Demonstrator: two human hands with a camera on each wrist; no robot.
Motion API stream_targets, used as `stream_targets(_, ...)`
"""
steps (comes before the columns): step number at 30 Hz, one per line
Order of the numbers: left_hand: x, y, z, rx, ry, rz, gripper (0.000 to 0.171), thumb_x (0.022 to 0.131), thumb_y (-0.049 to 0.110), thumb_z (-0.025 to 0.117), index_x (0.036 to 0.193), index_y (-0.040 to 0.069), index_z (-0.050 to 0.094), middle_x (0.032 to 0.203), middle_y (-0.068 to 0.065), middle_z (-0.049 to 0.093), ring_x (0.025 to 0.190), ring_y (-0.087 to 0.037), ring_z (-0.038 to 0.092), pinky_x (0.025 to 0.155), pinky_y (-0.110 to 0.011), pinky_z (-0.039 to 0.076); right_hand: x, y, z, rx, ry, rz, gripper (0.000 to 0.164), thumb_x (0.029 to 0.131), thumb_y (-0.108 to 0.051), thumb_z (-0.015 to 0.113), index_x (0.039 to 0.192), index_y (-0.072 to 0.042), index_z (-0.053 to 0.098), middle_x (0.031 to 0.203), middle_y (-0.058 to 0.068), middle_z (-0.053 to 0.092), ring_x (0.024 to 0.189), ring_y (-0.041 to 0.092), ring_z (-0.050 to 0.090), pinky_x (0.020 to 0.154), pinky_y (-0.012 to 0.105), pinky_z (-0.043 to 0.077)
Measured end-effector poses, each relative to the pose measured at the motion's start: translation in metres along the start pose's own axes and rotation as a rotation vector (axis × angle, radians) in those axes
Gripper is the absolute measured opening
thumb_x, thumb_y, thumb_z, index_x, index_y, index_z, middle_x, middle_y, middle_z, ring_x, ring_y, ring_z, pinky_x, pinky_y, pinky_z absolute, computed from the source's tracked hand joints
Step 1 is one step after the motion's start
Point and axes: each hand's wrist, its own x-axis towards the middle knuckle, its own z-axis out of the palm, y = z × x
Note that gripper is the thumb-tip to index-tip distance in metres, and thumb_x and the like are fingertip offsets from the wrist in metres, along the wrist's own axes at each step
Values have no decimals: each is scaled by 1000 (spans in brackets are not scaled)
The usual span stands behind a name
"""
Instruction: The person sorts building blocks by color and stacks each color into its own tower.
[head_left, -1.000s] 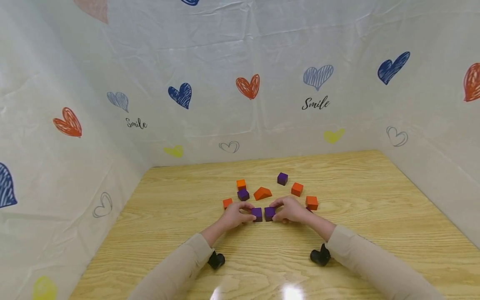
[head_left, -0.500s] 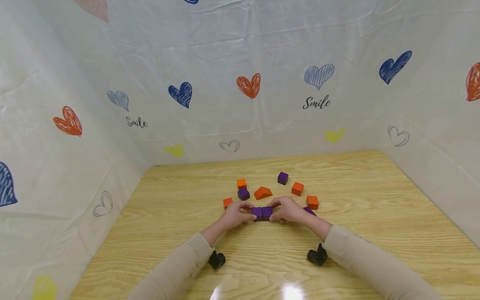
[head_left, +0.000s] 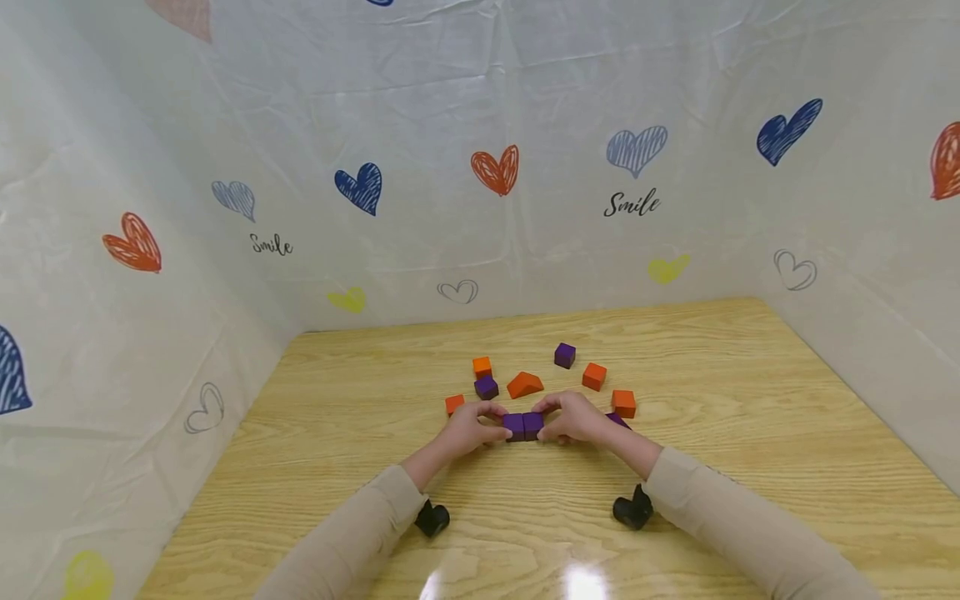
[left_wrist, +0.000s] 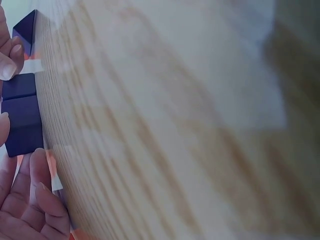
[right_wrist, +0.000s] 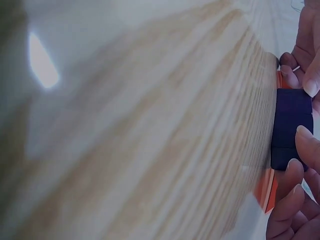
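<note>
Two purple cubes stand side by side on the table, faces together, between my hands. My left hand pinches the left purple cube between thumb and fingers. From the other side my right hand pinches the right purple cube. The left wrist view shows the seam between the left cube and the right cube close to the wood. Just behind the hands lies an orange triangular block. A purple triangular block sits beyond the right hand, partly hidden by it in the head view.
Behind the left hand are an orange cube, a purple cube and a red-orange cube. Farther right stand a purple cube and two red-orange cubes. A heart-printed sheet borders the wooden table.
My right hand has moved left with its purple cube, closing the gap to the left cube. The left hand has stayed nearly still. Over the last half second little differs.
</note>
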Motion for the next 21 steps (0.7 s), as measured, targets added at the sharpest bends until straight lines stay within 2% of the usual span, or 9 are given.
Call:
stream_targets(12, -1, 1, -1, 7, 3, 17, 32, 79, 16, 72, 107, 3, 63, 100, -9, 63, 70, -12, 51, 60, -22, 44, 3, -2, 0, -10, 3, 39, 32, 73, -5, 75, 103, -7, 66, 98, 4, 61, 50, 13, 48, 50, 26, 43)
stream_targets(21, 0, 0, -1, 3, 12, 25, 31, 79, 16, 72, 106, 3, 63, 99, -8, 63, 69, -12, 53, 61, -24, 47, 1, -2, -1, -11, -5, 3, 32, 73, -5, 75, 103, -4, 65, 98, 6, 62, 52, 13, 49, 51, 26, 44)
